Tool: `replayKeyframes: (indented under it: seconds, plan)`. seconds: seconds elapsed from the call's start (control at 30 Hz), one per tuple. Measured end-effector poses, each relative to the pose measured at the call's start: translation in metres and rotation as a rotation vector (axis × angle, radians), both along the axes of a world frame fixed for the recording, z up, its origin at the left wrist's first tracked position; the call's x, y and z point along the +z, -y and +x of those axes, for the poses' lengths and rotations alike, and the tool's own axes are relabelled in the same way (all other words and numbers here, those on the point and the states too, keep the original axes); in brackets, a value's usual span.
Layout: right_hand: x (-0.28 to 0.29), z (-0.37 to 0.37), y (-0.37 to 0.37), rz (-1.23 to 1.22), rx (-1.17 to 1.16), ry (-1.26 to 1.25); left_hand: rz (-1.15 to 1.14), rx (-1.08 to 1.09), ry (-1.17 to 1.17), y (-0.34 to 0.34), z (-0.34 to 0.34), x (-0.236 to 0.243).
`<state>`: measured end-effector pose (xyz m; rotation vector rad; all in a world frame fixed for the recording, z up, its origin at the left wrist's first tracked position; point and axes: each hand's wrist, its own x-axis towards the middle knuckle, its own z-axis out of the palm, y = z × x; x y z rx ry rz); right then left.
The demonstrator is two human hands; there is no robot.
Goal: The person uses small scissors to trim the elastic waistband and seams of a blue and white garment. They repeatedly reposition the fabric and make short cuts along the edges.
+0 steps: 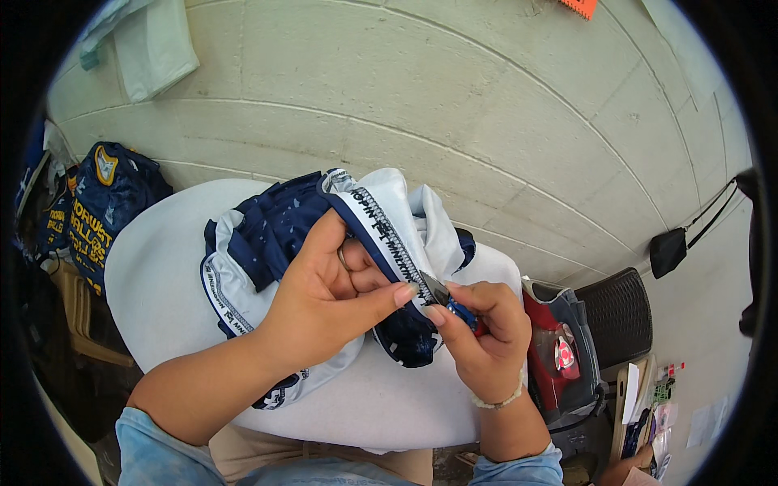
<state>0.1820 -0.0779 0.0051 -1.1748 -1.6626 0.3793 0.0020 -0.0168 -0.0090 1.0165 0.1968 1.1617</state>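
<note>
A navy and white garment [284,227] lies bunched over the white table [162,267], its edge lined with a white, navy-bordered band printed in dark lettering. My left hand [320,283] grips this band [385,231], with its thumb on the near part and its other fingers behind the cloth. Pinched in my right hand [493,328] are small thread snips [462,313] with a blue handle. Their dark metal blade touches or lies just over the band, beside my left thumb tip. Fingers hide most of the handle.
Dark blue garments with yellow print [105,202] are piled at the left, above a brown chair [77,312]. A red and grey bag [559,356] sits right of the table, before a dark woven chair [616,312]. A block wall [365,113] stands behind. Another person's hand [640,462] shows lower right.
</note>
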Motion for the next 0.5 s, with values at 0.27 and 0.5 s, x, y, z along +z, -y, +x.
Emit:
replayKeyframes:
  seconds: [0.27, 0.5]
  plan:
    - [-0.005, 0.0, -0.011, -0.28, 0.189, -0.344, -0.008, 0.032, -0.009, -0.008, 0.0, 0.004]
    - [-0.009, 0.0, -0.019, -0.176, 0.122, -0.27, -0.097, 0.079, -0.037, -0.013, -0.006, 0.009]
